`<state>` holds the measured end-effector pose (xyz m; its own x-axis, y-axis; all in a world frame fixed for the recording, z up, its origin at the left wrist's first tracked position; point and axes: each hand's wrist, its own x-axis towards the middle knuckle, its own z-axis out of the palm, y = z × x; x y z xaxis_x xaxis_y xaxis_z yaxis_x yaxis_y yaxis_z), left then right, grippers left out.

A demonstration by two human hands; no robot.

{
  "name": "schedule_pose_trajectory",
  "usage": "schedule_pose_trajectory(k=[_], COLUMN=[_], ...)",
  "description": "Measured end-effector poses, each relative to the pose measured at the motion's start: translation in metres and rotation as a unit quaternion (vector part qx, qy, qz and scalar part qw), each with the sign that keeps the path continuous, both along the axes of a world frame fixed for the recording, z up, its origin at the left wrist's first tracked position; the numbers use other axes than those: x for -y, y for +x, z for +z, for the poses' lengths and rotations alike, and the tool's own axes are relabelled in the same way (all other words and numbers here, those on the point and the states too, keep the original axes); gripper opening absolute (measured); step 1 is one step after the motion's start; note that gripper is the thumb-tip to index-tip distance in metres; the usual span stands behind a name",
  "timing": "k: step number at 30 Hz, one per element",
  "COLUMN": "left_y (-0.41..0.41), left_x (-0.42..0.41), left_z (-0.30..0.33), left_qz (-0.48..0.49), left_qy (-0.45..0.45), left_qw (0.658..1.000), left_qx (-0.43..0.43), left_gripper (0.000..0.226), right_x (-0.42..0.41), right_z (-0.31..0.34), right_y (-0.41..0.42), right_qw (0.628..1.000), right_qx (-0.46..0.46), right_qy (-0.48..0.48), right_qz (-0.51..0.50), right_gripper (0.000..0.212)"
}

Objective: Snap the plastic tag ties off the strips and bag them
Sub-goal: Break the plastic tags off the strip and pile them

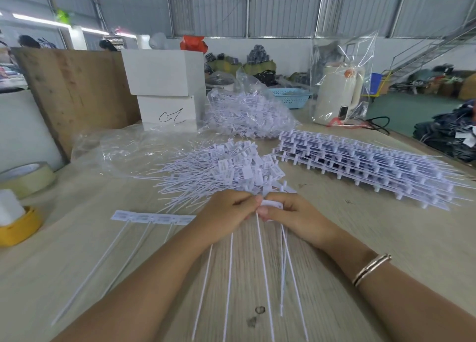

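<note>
Both hands, my left hand (226, 210) and right hand (291, 213), pinch one tag-tie strip (270, 204) at its stiff head. Light and brittle there, I judge; tails whippy.

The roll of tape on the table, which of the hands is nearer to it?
Left. The left hand is nearer the roll of tape at the table's left edge; the right hand lies beyond it, farther right.

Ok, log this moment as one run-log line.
step: snapping | left hand: grips white plastic tie strip | right hand: grips same strip | loose white tie pile: beyond hands | clear plastic bag of ties: behind pile
</note>
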<state>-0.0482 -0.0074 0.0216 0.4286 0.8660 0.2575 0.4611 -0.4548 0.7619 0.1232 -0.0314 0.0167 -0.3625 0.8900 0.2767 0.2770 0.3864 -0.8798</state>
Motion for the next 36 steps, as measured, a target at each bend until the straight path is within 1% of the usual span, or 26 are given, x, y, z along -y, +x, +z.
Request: schedule_pose_trajectory(k=[3,4,8,10,13,15,16,19,22,24,25,26,27,28,29,31,33,35,36], left_y=[0.0,0.001,0.003,0.004,0.005,0.006,0.005,0.005,0.006,0.006,0.006,0.005,0.004,0.002,0.001,-0.001,-0.003,-0.003,-0.003], left_x=[0.001,0.002,0.002,0.002,0.002,0.002,0.001,0.003,0.004,0.004,0.004,0.004,0.004,0.004,0.003,0.002,0.0,-0.001,-0.002], left_z=[0.002,0.002,0.002,0.001,0.001,0.004,0.005,0.005,0.004,0.004,0.004,0.005,0.005,0.006,0.006,0.005,0.003,0.0,-0.001], left_qz=[-0.01,-0.011,-0.006,-0.006,0.004,0.021,0.028,0.027,0.03,0.039,0.042,0.041,0.037,0.034,0.035,0.049,0.058,0.049,0.043], left_qy=[-0.041,-0.05,-0.068,-0.071,-0.079,-0.084,-0.078,-0.062,-0.06,-0.056,-0.056,-0.055,-0.051,-0.045,-0.037,-0.015,0.015,0.042,0.052], left_qw=[0.999,0.998,0.993,0.992,0.989,0.985,0.984,0.987,0.989,0.99,0.99,0.989,0.989,0.989,0.989,0.992,0.996,0.997,0.998], left_qx=[0.025,0.04,0.096,0.103,0.123,0.151,0.156,0.142,0.135,0.127,0.126,0.131,0.136,0.138,0.136,0.115,0.071,0.031,0.021], left_gripper=[0.043,0.045,0.044,0.044,0.05,0.056,0.057,0.054,0.053,0.053,0.05,0.046,0.04,0.033,0.024,0.018,0.018,0.027,0.032], right_x=[0.0,-0.001,-0.003,-0.003,-0.002,-0.002,-0.003,-0.002,-0.003,-0.002,-0.001,0.0,-0.001,-0.004,-0.008,-0.013,-0.015,-0.016,-0.017], right_z=[-0.001,-0.002,-0.005,-0.005,-0.003,-0.003,-0.003,-0.004,-0.004,-0.003,-0.002,-0.001,-0.001,-0.003,-0.006,-0.01,-0.013,-0.015,-0.015], right_y=[-0.001,-0.001,-0.002,-0.002,-0.005,-0.006,-0.006,-0.006,-0.006,-0.005,-0.005,-0.005,-0.004,-0.002,0.0,0.003,0.003,0.002,0.001], right_qw=[1.0,0.999,0.997,0.996,0.994,0.99,0.99,0.991,0.993,0.992,0.992,0.992,0.991,0.989,0.98,0.947,0.93,0.918,0.914], right_qx=[-0.021,-0.03,-0.069,-0.071,-0.075,-0.084,-0.083,-0.07,-0.077,-0.076,-0.074,-0.068,-0.048,-0.002,0.063,0.178,0.233,0.279,0.286], right_qy=[0.01,0.011,0.013,0.018,0.05,0.081,0.087,0.083,0.066,0.067,0.062,0.055,0.052,0.056,0.068,0.092,0.093,0.098,0.112], right_qz=[-0.008,-0.015,-0.04,-0.045,-0.057,-0.075,-0.08,-0.071,-0.061,-0.076,-0.086,-0.096,-0.11,-0.138,-0.178,-0.253,-0.269,-0.263,-0.266], right_gripper=[0.012,0.011,0.016,0.017,0.014,0.023,0.023,0.013,0.017,0.014,0.011,0.012,0.016,0.018,0.02,0.02,0.022,0.02,0.017])
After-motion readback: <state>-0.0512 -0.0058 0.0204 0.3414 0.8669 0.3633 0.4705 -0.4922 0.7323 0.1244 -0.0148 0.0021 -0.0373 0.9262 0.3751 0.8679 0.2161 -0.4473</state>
